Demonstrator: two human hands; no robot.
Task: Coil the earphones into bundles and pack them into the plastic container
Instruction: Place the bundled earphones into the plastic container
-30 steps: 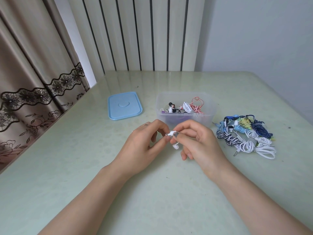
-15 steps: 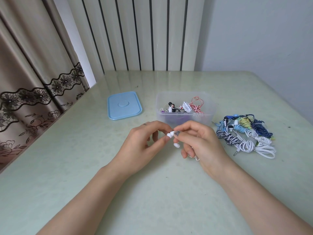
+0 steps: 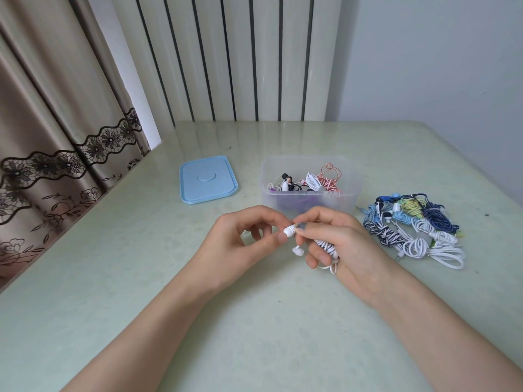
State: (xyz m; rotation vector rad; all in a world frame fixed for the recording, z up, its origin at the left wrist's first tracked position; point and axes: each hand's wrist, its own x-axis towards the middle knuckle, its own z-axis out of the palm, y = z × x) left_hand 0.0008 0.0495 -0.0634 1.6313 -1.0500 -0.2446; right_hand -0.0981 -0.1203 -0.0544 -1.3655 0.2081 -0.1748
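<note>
Centrally, both hands (image 3: 285, 244) on white earphone bundle (image 3: 325, 246), nr container (image 3: 308, 199).

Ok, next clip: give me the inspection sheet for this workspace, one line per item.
Surface: pale green table, glossy.
Job's things: clear plastic container, lid off, with several coiled earphones inside; blue lid flat to its left; pile of earphones to its right; white earphones in hand, cord wound into a bundle.
Clutter: nothing seen.
Grippers: left hand pinches a white earbud; right hand grips the wound bundle, second earbud dangling below.
Cables: only the earphone cords.
Surroundings: striped wall panel behind, curtain at left, plain wall at right.
</note>
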